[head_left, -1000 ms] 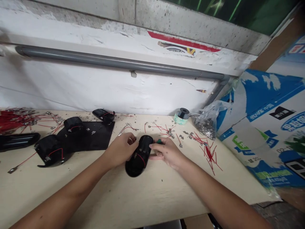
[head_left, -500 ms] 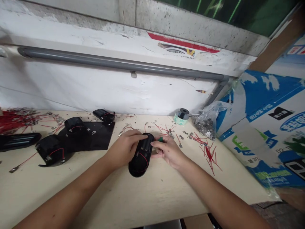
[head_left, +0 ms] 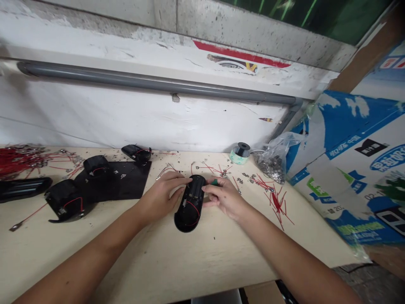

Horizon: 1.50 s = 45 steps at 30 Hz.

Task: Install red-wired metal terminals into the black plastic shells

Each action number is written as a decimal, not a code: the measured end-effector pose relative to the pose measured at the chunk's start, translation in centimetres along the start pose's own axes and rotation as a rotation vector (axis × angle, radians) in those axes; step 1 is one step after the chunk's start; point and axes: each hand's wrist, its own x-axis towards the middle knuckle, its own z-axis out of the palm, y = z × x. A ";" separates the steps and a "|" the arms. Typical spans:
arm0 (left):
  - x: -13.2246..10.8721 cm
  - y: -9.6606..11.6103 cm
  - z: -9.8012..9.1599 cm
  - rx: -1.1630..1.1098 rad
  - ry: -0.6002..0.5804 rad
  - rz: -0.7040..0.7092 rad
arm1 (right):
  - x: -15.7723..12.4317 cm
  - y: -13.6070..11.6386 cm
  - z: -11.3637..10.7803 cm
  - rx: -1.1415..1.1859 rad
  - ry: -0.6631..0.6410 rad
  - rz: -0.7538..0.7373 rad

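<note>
left hand (head_left: 161, 196) has come from beside the shell (head_left: 186, 221) to its far end: index at the left rim, thumb spread away. work looks focused on that end now. right hand (head_left: 229, 198) unchanged, pinching the shell's right side, green bit (head_left: 215, 182) tucked in. shell is mid worktop (head_left: 221, 261), between the hands. worktop: pale, smooth. shell: glossy black, hollow, long, round ends. wire (head_left: 194, 206): thin, red, curved inside it.

The only view comes from the person's head, facing forward and tilted down across the bench (head_left: 209, 261). It sits near enough that both hands (head_left: 162, 195) fall just below mid-frame, with the wall (head_left: 110, 114) beyond filling the upper part.
</note>
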 end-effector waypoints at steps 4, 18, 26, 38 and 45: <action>-0.2 -0.9 0.1 0.189 -0.003 0.110 | 0.0 0.2 -0.1 -0.009 -0.013 -0.006; -0.2 0.2 -0.6 0.537 0.011 0.226 | 0.0 0.0 -0.1 0.016 0.059 -0.018; -0.2 0.4 0.2 0.461 0.048 0.163 | -0.2 0.1 0.3 -0.028 0.120 -0.122; -0.3 0.6 0.5 0.374 0.100 0.167 | 0.0 0.4 0.0 -0.037 0.114 -0.173; -0.2 1.0 0.6 0.059 0.024 0.077 | 0.0 0.6 -0.2 -0.019 0.110 -0.173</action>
